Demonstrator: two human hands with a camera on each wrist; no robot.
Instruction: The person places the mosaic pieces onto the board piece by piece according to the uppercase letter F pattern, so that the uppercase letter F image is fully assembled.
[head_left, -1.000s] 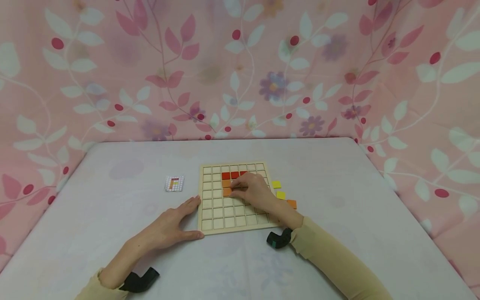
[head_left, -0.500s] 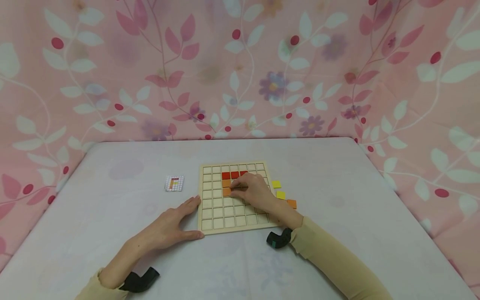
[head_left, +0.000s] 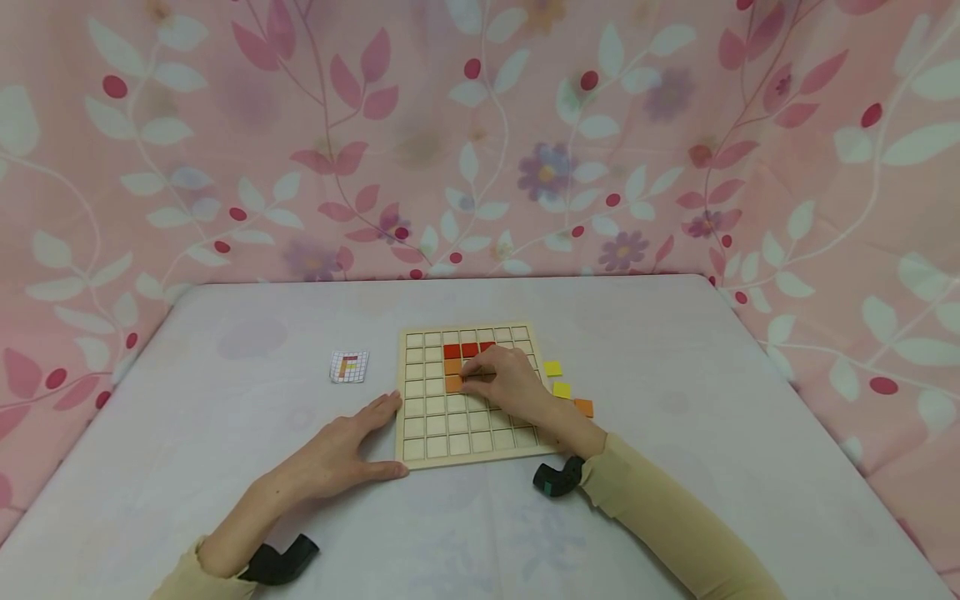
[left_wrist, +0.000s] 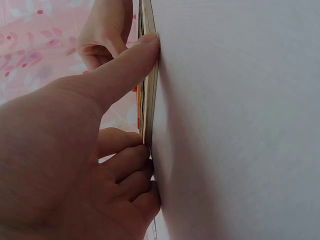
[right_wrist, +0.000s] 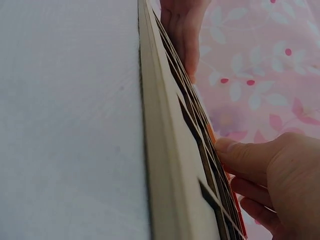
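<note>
At the orange tiles (head_left: 453, 367) on the grid board (head_left: 435, 427), I was apparently seating one, left hand (head_left: 341, 454) at the edge with fingers apart, grip of the right hand (head_left: 510, 385) too hidden to tell, a light press seemingly due next.

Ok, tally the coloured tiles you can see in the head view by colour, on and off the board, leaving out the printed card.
Red tiles: 3
Orange tiles: 3
Yellow tiles: 2
Total: 8 visible; the right hand may hide others.
</note>
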